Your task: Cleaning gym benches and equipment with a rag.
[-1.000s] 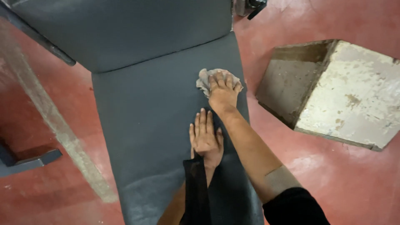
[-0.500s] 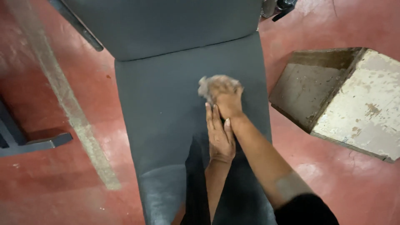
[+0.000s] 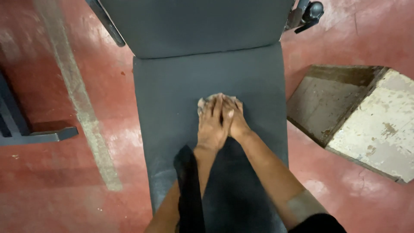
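On the bench pad [image 3: 172,99], left hand [image 3: 212,125] overlaps right hand [image 3: 235,121]; cloth [image 3: 202,102] beneath.

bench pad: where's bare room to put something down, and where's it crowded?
Bare pad: the strip between the hands and the backrest cushion, plus the margins from the cloth to the seat pad edges on both sides. Crowded: mid-pad, where the left hand and right hand press together on the cloth, forearms covering the near end.

Under the left hand [image 3: 212,125] and right hand [image 3: 235,121], the pale cloth [image 3: 202,102] is mostly hidden. Beyond them, the padded bench [image 3: 172,108] backrest runs past the top edge.
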